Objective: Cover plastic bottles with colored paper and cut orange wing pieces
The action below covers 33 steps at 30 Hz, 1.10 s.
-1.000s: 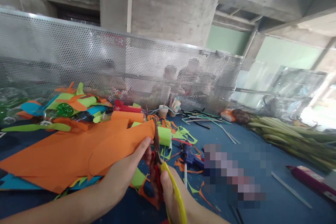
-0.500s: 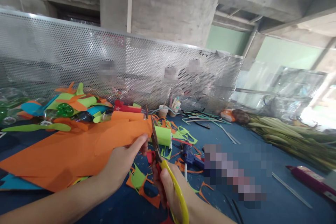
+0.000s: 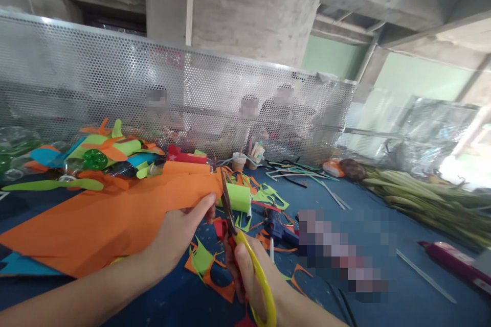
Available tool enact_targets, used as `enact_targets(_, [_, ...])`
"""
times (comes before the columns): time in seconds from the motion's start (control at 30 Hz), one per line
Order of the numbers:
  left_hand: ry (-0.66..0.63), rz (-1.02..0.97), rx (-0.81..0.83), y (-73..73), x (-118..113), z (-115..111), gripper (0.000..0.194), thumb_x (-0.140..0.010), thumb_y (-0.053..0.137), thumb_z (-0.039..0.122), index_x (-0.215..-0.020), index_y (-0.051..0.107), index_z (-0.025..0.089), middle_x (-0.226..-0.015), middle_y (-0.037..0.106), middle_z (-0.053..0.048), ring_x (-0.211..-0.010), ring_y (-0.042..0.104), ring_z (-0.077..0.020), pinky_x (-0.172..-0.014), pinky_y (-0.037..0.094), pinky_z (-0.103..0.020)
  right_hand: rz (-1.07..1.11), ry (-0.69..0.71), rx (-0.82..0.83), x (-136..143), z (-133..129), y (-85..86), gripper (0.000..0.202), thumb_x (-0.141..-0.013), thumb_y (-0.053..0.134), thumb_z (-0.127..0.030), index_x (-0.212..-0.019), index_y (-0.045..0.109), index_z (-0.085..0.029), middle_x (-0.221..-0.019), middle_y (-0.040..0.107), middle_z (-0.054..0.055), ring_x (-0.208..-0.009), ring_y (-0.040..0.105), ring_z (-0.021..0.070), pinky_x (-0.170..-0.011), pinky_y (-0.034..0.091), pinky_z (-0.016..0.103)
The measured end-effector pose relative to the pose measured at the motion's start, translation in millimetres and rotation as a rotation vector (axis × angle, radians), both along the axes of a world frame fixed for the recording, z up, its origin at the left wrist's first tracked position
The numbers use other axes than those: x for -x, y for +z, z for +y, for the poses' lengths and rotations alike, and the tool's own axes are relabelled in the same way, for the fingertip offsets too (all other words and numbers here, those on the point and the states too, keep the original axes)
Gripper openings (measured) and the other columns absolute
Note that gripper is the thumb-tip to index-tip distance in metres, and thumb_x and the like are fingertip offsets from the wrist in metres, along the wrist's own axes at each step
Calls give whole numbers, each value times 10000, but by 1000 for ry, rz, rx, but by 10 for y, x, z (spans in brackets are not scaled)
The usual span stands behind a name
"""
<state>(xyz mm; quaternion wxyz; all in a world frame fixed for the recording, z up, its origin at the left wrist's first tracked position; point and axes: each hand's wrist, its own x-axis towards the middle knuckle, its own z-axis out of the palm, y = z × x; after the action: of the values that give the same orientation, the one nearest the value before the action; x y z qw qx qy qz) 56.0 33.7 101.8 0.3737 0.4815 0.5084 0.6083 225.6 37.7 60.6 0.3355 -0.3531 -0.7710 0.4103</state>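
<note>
My left hand pinches the right end of a large sheet of orange paper, thumb on top. The sheet stretches away to the left over the table. In my right hand is a pair of scissors with yellow and red handles, fingers wrapped through the loops. Their blades point up and away from me at the orange paper's right edge; whether they grip paper between them is hard to see. Just behind the blades lies a lime-green paper roll. Orange and green paper scraps lie beneath my hands.
Paper-and-bottle models are heaped at the back left. A blue glue gun lies right of the scissors, near a blurred-out patch. Cups with pens stand by the perforated metal screen. Dry leaves and a purple bottle are at right.
Little differs. The orange sheet lies slightly differently near my left hand, and both hands stay in nearly the same place with the scissors at the paper's edge.
</note>
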Motion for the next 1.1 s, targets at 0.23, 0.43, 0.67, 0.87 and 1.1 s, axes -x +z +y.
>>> enact_targets(0.23, [17,-41,-49,38,-20,10,362,-718,669,542,-555,620,223,-628,632,-26,-670,592,-210,-705,497,-324,-12,-34,-6,0,-12,10,655,-877,294,-851,-752,441,-225,-589,406,-33,-535,414,116,-446,367,218])
enact_targets(0.43, [-11,-52,-121,44,-15,33,323,-723,676,499,-557,603,232,-602,613,-8,-613,581,-187,-600,481,-288,-16,-41,-20,4,-18,38,658,-882,288,-848,-732,433,-224,-604,397,-31,-538,381,111,-443,348,223])
enact_targets(0.67, [-27,-32,-176,-33,50,89,307,-821,644,433,-581,613,244,-629,614,4,-639,582,-183,-610,472,-282,-12,-68,5,2,-56,64,683,-869,246,-871,-728,423,-227,-584,377,-42,-525,370,106,-438,306,223])
enact_targets(0.87, [-48,-31,-181,-18,75,109,283,-794,664,413,-579,617,236,-612,616,2,-636,592,-189,-623,475,-287,-60,-75,-5,1,-56,133,701,-843,247,-895,-713,414,-227,-580,373,-36,-529,388,110,-434,284,229])
enact_targets(1.1, [13,-102,-150,23,117,166,322,-755,696,529,-699,665,214,-641,675,-9,-624,648,-211,-634,524,-322,-70,-70,9,-7,-82,183,684,-847,283,-886,-704,393,-226,-575,358,-42,-523,378,101,-433,270,220])
